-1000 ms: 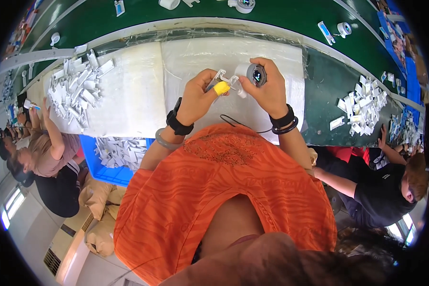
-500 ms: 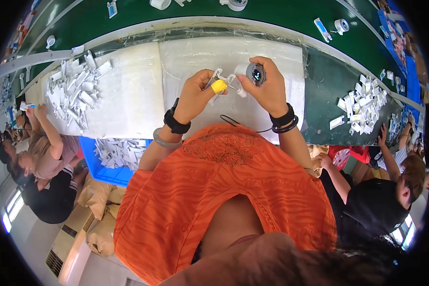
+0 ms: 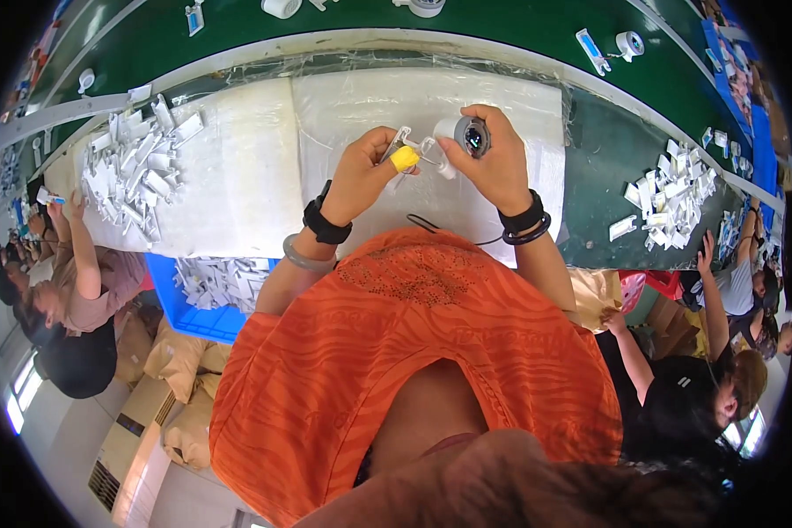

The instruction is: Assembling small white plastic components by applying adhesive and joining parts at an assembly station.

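Note:
Over the pale sheet in the middle of the bench, my left hand pinches a white and clear plastic bracket. Yellow tape or a cover sits at the thumb tip of that hand. My right hand is closed round a white cylindrical device with a dark, round, glossy face turned to the right. A small white plastic stem projects below the device, close to the bracket. The two parts nearly meet between my hands; whether they are joined I cannot tell.
Heaps of white plastic parts lie on the left and right of the bench. A blue bin of similar parts stands at lower left. Beyond the bench runs a green conveyor belt carrying devices. People work on both sides.
My hands and the parts in them have hardly moved. Devices on the far belt have shifted slightly left. The people at left and right have changed posture, the right one leaning lower.

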Action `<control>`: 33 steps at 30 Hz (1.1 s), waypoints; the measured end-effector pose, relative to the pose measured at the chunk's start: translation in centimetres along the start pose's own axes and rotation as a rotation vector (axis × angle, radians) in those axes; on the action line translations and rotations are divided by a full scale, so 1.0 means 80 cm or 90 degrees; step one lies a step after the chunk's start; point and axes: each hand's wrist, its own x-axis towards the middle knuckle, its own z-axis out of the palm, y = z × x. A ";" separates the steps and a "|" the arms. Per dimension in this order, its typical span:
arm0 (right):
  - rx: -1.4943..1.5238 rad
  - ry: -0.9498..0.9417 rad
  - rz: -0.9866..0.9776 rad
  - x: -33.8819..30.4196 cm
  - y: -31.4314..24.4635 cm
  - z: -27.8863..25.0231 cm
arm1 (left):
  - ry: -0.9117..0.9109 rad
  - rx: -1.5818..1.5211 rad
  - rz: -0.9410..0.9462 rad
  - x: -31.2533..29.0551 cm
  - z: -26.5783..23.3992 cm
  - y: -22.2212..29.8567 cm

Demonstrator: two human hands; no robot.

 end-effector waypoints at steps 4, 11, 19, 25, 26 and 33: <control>-0.010 0.005 -0.024 0.003 0.005 0.003 | -0.014 0.041 -0.008 0.003 -0.006 -0.001; -0.013 0.001 -0.022 0.007 0.010 0.004 | 0.007 0.028 -0.037 0.008 -0.004 -0.002; -0.017 -0.001 -0.019 0.008 0.014 0.006 | -0.007 0.015 -0.028 0.011 -0.007 -0.008; -0.014 -0.005 -0.013 0.009 0.015 0.007 | -0.008 0.067 0.003 0.012 -0.008 -0.009; -0.014 -0.006 -0.013 0.010 0.016 0.007 | -0.008 0.066 0.002 0.012 -0.008 -0.008; -0.013 -0.011 -0.005 0.010 0.016 0.008 | -0.004 0.009 -0.021 0.014 -0.006 -0.006</control>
